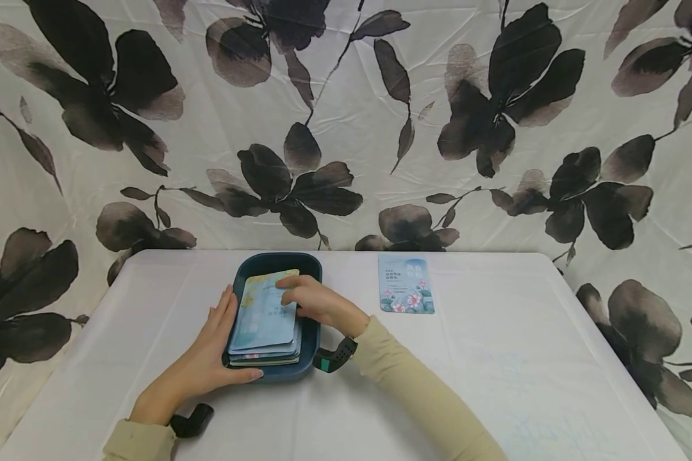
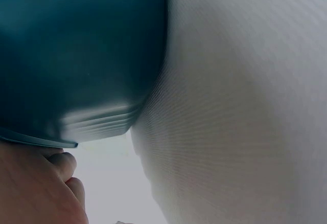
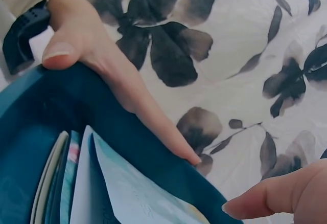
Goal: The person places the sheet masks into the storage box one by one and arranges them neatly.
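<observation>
A dark blue rectangular bin [image 1: 308, 369] stands left of the table's middle. In it lies a stack of flat, pale blue floral packets; the top packet [image 1: 262, 320] has a yellow upper end. My left hand [image 1: 210, 352] rests against the bin's left side, fingers straight along the rim and thumb over the near rim. My right hand [image 1: 317, 301] reaches in from the right and pinches the top packet near its upper right edge. In the right wrist view, the top packet [image 3: 138, 193] bends away from those beneath, and the right thumb [image 3: 255, 201] shows beside the rim.
A single blue floral packet [image 1: 406, 285] lies flat at the table's far edge, right of the bin. The white tabletop [image 1: 467, 371] ends against a floral-print cloth [image 1: 380, 128] behind. Dark wrist straps [image 1: 336, 356] are on both arms.
</observation>
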